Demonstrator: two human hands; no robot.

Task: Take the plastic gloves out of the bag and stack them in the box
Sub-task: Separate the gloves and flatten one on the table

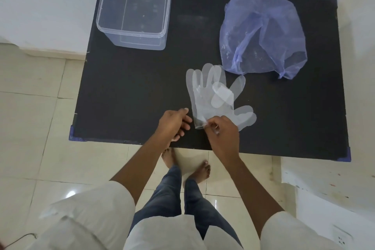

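1. My right hand pinches the cuff of the gloves, which lie flat near the bench's front edge.
2. My left hand hovers just beside them, fingers loosely apart, holding nothing.
3. The bag lies crumpled toward the back right; the box stands at the back left corner.
4. The bench is black, over pale floor tiles.

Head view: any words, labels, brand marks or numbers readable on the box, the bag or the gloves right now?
None can be read.
Clear plastic box: faint moulded marks on its base, too blurred to read.
Purple bag: no print visible.
Plastic gloves: plain, no print visible.
Black table: no labels.
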